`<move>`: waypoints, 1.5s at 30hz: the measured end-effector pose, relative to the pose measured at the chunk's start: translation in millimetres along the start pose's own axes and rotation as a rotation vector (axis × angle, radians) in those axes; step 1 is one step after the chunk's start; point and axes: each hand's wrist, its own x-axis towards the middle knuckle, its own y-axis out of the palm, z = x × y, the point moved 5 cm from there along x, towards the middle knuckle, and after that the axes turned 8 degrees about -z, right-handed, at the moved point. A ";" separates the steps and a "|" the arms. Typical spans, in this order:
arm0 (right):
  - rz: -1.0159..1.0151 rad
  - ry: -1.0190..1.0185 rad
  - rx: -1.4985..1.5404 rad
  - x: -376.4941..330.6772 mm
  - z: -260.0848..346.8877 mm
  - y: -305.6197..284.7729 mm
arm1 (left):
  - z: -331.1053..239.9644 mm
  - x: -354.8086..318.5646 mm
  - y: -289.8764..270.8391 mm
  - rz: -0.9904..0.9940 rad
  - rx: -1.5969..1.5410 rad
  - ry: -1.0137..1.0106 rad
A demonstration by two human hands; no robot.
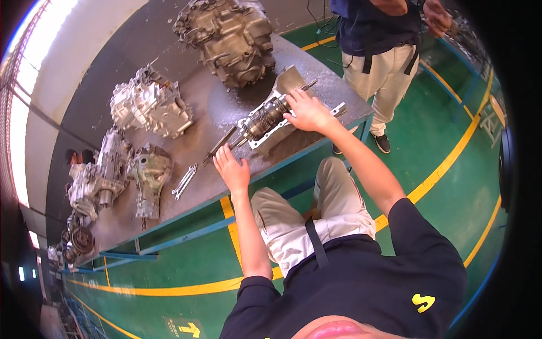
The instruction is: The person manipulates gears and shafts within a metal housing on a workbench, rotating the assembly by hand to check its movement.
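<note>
On the workbench in front of me lies an open gearbox housing [275, 139], with a shaft of dark gears [264, 120] lying in it. My right hand [309, 113] rests over the right end of the gears, fingers stretched out and thumb apart. Beside the housing's left end, my left hand [232, 172] lies with its fingers spread, close to the shaft's tip and a dark thin rod [221, 142]. Whether its fingertips touch the rod I cannot tell. A few wrenches [185, 182] lie left of that hand.
A large brown transmission [234, 45] stands at the back of the metal workbench [206, 96]. Silvery gearbox castings [149, 104] and a smaller housing [149, 175] sit to the left. Another person [378, 62] stands beyond the bench's right end. Yellow lines mark the green floor [186, 316].
</note>
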 end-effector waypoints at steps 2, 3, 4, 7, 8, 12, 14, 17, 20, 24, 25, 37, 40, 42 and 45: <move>0.012 -0.022 0.021 0.7 0.0 1.1 | 2.0 -1.9 2.1 0.005 0.009 -0.019; 0.034 -0.033 0.000 3.6 1.1 4.5 | 5.6 -2.6 3.7 0.009 -0.006 -0.048; -0.004 -0.055 -0.012 9.7 2.2 5.7 | 9.0 0.7 6.8 -0.012 -0.005 -0.036; -0.131 -0.135 -0.013 8.5 1.2 6.0 | 9.8 3.1 2.9 -0.053 0.024 0.006; -0.125 -0.148 -0.017 9.6 -4.5 2.5 | 1.3 8.1 1.5 -0.054 0.008 0.008; -0.093 -0.107 -0.046 11.6 -0.7 -2.4 | -2.4 10.5 3.1 -0.057 -0.022 -0.028; -0.113 -0.126 -0.054 15.0 3.6 -1.7 | -0.8 7.8 5.1 -0.084 -0.028 -0.045; -0.134 -0.136 -0.065 9.5 11.2 -6.2 | 2.1 2.8 0.8 -0.073 -0.032 -0.063; -0.156 -0.141 -0.129 8.5 10.2 -9.8 | 0.3 0.2 1.1 -0.091 -0.036 -0.050; -0.234 -0.103 -0.097 8.7 7.6 -1.4 | 0.0 -2.1 5.1 -0.114 -0.018 -0.041; -0.301 -0.120 -0.110 9.6 8.7 -2.0 | 0.1 -1.8 5.9 -0.119 -0.009 -0.041; -0.124 -0.005 -0.171 25.5 25.8 2.6 | 1.2 0.0 11.5 -0.140 0.007 -0.057; -0.122 0.001 -0.186 21.8 25.9 5.1 | 0.7 -0.8 10.9 -0.146 0.017 -0.051; -0.254 -0.031 -0.085 18.1 21.8 4.0 | 0.9 -0.9 11.0 -0.152 0.025 -0.054; -0.234 -0.045 -0.011 18.5 15.2 6.5 | -0.4 -1.0 12.7 -0.172 0.015 -0.052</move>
